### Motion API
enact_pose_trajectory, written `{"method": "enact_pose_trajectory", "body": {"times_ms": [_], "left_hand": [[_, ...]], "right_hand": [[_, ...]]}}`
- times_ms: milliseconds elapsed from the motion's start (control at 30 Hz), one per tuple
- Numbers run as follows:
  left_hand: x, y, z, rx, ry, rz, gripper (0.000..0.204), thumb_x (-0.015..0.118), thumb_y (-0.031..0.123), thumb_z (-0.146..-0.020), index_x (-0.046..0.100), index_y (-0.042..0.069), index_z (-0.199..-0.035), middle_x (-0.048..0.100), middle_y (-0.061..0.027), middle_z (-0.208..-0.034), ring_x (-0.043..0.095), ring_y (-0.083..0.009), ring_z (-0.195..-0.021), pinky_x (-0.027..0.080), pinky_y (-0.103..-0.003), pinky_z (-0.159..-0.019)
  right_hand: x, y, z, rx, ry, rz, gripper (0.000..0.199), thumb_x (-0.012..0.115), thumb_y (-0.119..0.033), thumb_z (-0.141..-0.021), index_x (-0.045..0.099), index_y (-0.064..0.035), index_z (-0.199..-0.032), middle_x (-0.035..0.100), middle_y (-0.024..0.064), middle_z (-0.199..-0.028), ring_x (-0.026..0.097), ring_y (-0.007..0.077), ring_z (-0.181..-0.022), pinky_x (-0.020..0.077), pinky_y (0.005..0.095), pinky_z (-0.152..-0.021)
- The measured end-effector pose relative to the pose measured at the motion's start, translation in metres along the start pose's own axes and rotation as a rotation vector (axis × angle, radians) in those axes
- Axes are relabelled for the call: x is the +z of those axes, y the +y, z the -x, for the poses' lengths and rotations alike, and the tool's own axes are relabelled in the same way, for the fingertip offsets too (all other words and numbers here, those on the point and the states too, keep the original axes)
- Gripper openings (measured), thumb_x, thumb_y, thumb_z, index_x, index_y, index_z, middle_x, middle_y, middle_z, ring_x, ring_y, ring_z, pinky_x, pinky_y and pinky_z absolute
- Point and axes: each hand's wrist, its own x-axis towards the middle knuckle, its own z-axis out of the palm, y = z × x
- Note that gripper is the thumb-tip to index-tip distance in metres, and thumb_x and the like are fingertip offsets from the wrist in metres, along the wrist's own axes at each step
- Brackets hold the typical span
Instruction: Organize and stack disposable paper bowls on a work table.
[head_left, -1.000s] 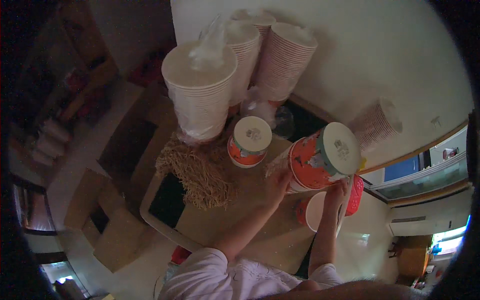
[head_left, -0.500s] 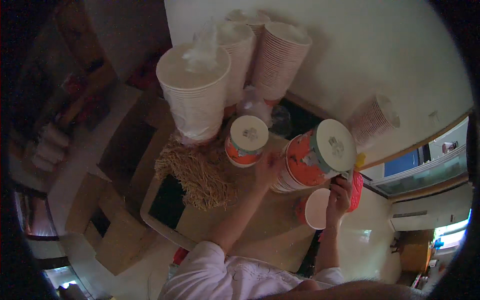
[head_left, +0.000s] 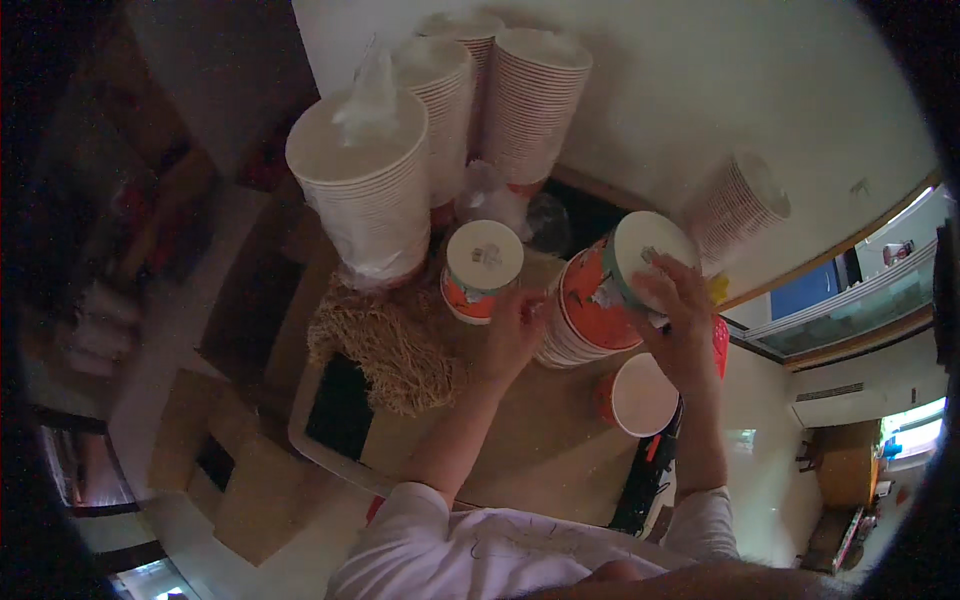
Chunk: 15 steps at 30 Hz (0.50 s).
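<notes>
A nested stack of orange paper buckets (head_left: 580, 300) stands bottom-up on the brown work surface in front of me. My right hand (head_left: 680, 315) is on the topmost bucket (head_left: 640, 235), its fingers bent over the pale round base and the thumb at its side. Beside the stack's left flank, my left hand (head_left: 515, 325) has its fingers drawn together; what they pinch, if anything, is hidden. Just behind it sits a smaller upturned paper bucket (head_left: 485, 255). Nearer me, right of the middle, an open bucket (head_left: 645, 395) shows its white inside.
Tall wrapped stacks of white paper buckets (head_left: 365, 190) rise at the back left. A bundle of tan raffia-like strands (head_left: 390, 350) lies below them. Another stack of buckets (head_left: 740, 205) stands against the wall at right. Open cardboard boxes (head_left: 220, 470) are on the floor at left.
My right hand has moved from the lower right rim of the bucket stack up onto the top bucket's base. My left hand stays beside the stack, and the view has shifted slightly.
</notes>
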Motion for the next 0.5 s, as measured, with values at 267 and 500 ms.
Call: {"method": "enact_pose_trajectory", "body": {"times_ms": [267,500], "left_hand": [[0.008,0.002,-0.009,-0.066,-0.042,-0.017,0.012,0.053,0.01,-0.073,0.055,0.001,-0.081,0.052,-0.014,-0.078,0.051,-0.0264,-0.065,0.041,-0.033,-0.056],[0.001,0.004,-0.016,-0.104,-0.016,0.068,0.013,0.055,0.01,-0.072,0.056,0.0,-0.081,0.055,-0.0139,-0.074,0.053,-0.0238,-0.064,0.042,-0.032,-0.056]], "right_hand": [[0.008,0.006,0.006,0.062,-0.045,-0.022,0.026,0.062,-0.009,-0.062,0.056,-0.0096,-0.087,0.052,0.0083,-0.084,0.045,0.0288,-0.086,0.036,0.0399,-0.078],[0.01,0.003,0.001,-0.012,0.085,-0.032,0.015,0.064,-0.004,-0.063,0.057,-0.0049,-0.076,0.049,0.0067,-0.066,0.048,0.0214,-0.064,0.0379,0.0309,-0.059]]}}
